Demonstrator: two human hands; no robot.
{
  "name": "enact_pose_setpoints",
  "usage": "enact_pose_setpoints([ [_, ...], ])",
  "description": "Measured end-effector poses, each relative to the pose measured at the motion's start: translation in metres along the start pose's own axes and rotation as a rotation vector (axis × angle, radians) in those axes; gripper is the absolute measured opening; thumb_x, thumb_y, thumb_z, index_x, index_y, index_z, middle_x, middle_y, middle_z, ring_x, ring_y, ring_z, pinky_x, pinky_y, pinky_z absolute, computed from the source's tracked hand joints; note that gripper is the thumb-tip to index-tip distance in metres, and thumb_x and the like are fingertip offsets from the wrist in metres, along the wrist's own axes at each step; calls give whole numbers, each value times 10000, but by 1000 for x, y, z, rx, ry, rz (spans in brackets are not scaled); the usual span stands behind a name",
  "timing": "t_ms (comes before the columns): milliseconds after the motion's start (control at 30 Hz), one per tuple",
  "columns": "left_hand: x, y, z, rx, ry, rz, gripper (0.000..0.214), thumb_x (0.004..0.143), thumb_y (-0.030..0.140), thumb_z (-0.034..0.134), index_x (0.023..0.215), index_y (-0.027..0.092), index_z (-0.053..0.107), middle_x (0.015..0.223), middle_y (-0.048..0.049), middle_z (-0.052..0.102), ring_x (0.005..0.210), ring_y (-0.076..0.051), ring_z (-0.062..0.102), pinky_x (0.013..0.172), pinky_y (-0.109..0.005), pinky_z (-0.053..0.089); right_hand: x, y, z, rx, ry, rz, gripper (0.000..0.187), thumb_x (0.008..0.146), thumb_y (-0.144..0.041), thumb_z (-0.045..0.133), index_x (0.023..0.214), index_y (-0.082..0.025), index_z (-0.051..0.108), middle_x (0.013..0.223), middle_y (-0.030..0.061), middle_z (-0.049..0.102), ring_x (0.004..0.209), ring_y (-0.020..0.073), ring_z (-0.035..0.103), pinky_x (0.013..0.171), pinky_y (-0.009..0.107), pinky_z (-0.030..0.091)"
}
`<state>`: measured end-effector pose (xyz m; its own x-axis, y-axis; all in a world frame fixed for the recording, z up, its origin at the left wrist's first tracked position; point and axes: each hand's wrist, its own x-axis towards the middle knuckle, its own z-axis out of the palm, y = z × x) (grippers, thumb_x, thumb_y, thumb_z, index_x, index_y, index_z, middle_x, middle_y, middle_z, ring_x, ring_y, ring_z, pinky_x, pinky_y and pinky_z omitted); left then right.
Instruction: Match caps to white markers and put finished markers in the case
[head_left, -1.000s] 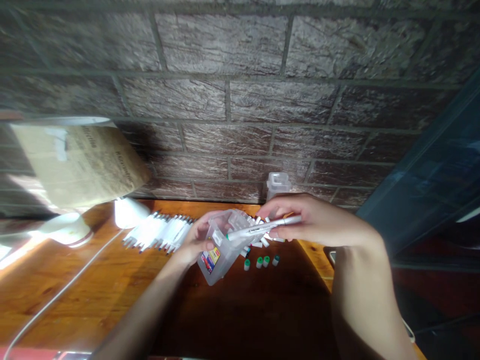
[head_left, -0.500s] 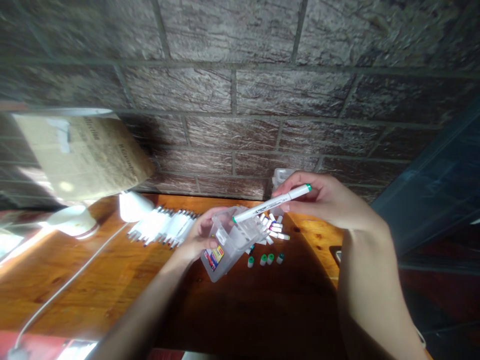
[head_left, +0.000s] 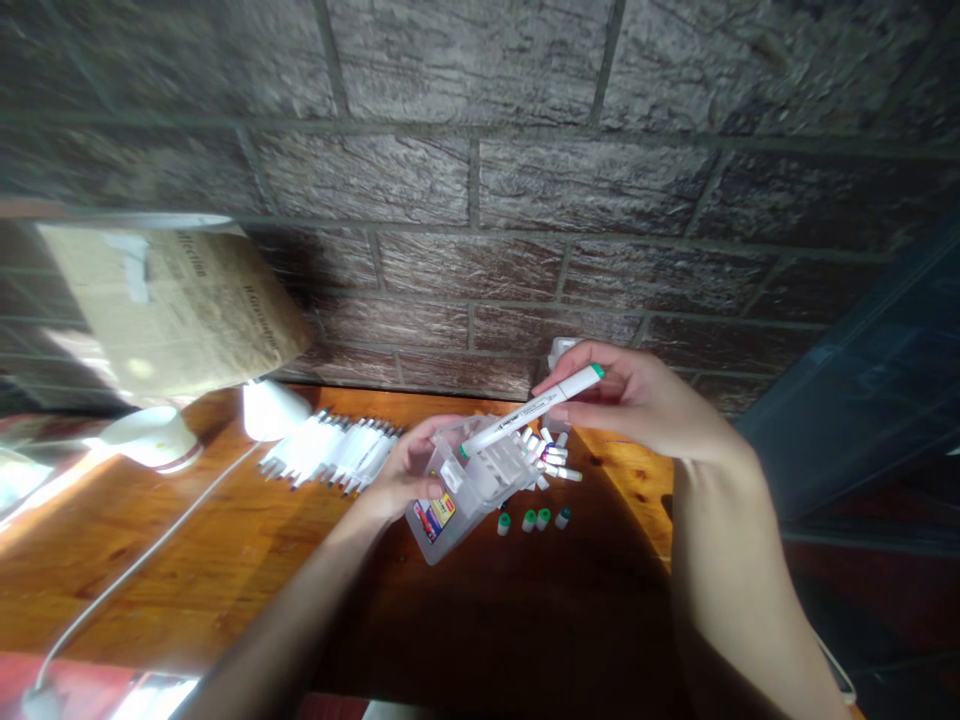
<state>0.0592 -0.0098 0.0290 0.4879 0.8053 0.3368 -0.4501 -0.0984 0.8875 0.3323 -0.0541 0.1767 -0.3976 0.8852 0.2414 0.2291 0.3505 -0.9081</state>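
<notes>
My left hand (head_left: 405, 475) grips a clear plastic marker case (head_left: 469, 495), tilted with its open mouth up and to the right; a colourful label shows on its side. Pinched in my right hand (head_left: 645, 400) is a white marker with green ends (head_left: 529, 412), slanting down to the left, its lower tip at the case's mouth. Just behind the case, several loose white markers (head_left: 551, 462) lie on the wooden table (head_left: 225, 560). Three small green caps (head_left: 531, 520) stand in a row right of the case.
A row of several white markers (head_left: 334, 455) lies to the left on the table. A white lamp base (head_left: 150, 440) with a white cable (head_left: 135, 580) and a brown paper bag (head_left: 172, 310) sit at the far left. A clear lid (head_left: 559, 352) stands by the brick wall.
My right hand turned the marker from nearly level to slanting, then lowered its lower tip to the case's mouth. The left hand kept the case in place.
</notes>
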Motion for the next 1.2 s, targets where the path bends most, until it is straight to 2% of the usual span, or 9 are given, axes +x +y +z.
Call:
enact_pose_setpoints([
  [167,1,1,2,-18,-44,18,768,547,364,923,1261,217,679,1312,-94,691,1181,-297,650,955,-332,504,0,-2,2,-9,-29,0,264,797,-313,797,984,-183,664,949,62,734,854,177,692,755,300,565],
  [367,0,2,4,-19,-35,16,753,535,344,926,1240,233,686,1326,-95,681,1195,-320,640,958,-353,499,2,-1,5,-27,-74,-14,229,837,-319,754,1003,-189,665,938,51,716,836,170,677,725,281,547],
  [433,0,1,3,6,-29,19,771,530,375,926,1246,222,681,1268,-102,706,1150,-321,659,926,-348,505,5,1,10,-65,-128,-15,213,866,-337,720,1006,-185,669,903,46,702,791,160,657,679,266,523],
  [533,0,-1,2,28,-36,8,830,524,407,926,1282,209,651,1073,-92,753,981,-303,708,807,-332,521,10,5,19,-105,-168,-7,214,877,-362,704,983,-181,662,820,19,668,702,134,609,612,241,476],
  [600,0,-1,1,23,-46,2,838,526,398,928,1289,205,642,1009,-84,756,913,-284,714,766,-320,519,13,8,26,-95,-165,-3,231,866,-372,714,975,-180,646,804,8,656,679,124,592,599,235,461],
  [767,1,-1,3,2,-40,16,773,535,355,931,1246,207,665,1031,-76,760,914,-263,710,776,-307,516,20,15,36,-46,-137,-6,279,804,-376,769,949,-179,636,815,9,657,704,133,610,616,239,472],
  [900,1,-1,4,-8,-16,22,750,521,339,935,1217,217,684,1153,-83,747,973,-270,706,815,-308,512,22,14,43,-103,-126,-31,205,837,-323,713,979,-179,682,840,29,690,715,144,624,623,248,485],
  [1033,2,-1,4,-5,8,11,760,517,347,934,1222,207,688,1143,-82,750,976,-260,702,843,-306,506,23,15,48,-127,-107,-20,215,834,-298,697,1012,-179,707,868,43,727,743,157,647,639,256,500],
  [1200,2,-1,5,3,19,16,747,532,367,928,1221,199,694,1122,-82,750,950,-244,701,835,-294,499,27,20,50,-196,-58,-26,236,801,-294,737,995,-160,742,797,28,711,701,141,627,631,251,480],
])
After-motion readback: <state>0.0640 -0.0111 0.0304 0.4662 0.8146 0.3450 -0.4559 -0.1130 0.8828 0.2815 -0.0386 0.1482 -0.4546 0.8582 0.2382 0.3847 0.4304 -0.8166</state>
